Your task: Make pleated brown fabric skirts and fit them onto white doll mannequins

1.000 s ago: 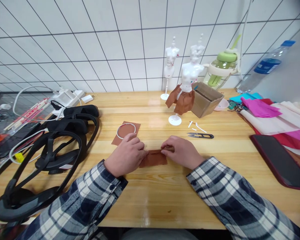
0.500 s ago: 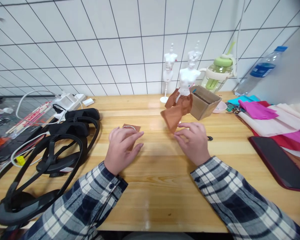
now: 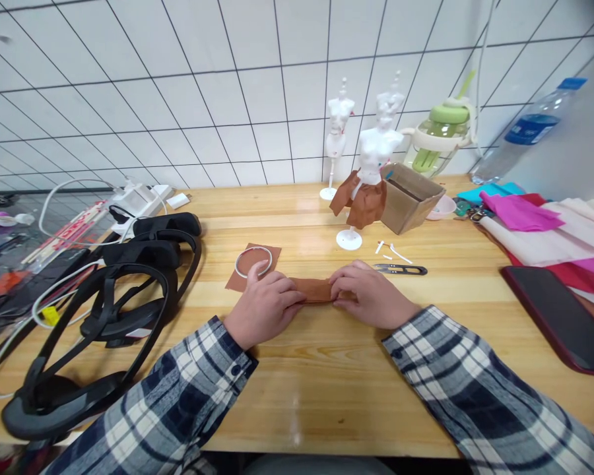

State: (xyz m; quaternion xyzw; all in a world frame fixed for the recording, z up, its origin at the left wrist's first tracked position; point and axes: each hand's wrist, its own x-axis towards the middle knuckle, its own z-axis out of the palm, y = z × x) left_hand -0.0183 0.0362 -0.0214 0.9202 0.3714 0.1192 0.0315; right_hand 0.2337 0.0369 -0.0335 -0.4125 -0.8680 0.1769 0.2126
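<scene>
A narrow folded strip of brown cloth (image 3: 315,291) lies across the table in front of me. My left hand (image 3: 268,305) pinches its left end, fingers closed, though the fingertips are partly hidden. At the other end, my right hand (image 3: 369,294) grips the cloth between thumb and fingers. Beyond my left hand is a flat brown cloth piece (image 3: 237,282) with a thin metal ring (image 3: 254,249) on top. Black thread snips (image 3: 408,270) lie just past my right hand, with small white scraps (image 3: 398,253) behind them. A white mini dress form (image 3: 376,146) wears brown cloth (image 3: 367,203) round its base.
A second dress form (image 3: 337,142) stands at the back beside a cardboard box (image 3: 413,208). Black headsets (image 3: 123,290) and cables crowd the left. To the right are a phone (image 3: 557,320), coloured fabrics (image 3: 525,218), a green-lidded cup (image 3: 440,135) and a water bottle (image 3: 532,128).
The brown cloth, earlier raised in my right hand, is now down on the table as a folded strip. My left hand has moved right and closed on its other end, uncovering the ring.
</scene>
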